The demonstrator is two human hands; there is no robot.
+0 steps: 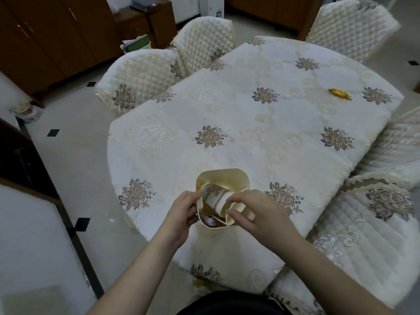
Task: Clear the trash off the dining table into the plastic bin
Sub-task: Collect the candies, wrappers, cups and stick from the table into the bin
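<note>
A cream plastic bin [223,175] stands on the near edge of the dining table [261,123]. A patterned paper cup [218,197] lies tilted across the bin's opening, above other scraps inside. My left hand [181,214] grips the bin's left wall. My right hand [252,212] holds the cup's lower end at the bin's right rim. A gold candy wrapper [340,93] lies far off on the table's right side.
Quilted cream chairs [141,80] surround the table on the left, back and right. A second bin with a green item [137,43] stands on the floor by the brown cabinets. Some yellow litter [200,283] lies on the floor under the table's near edge.
</note>
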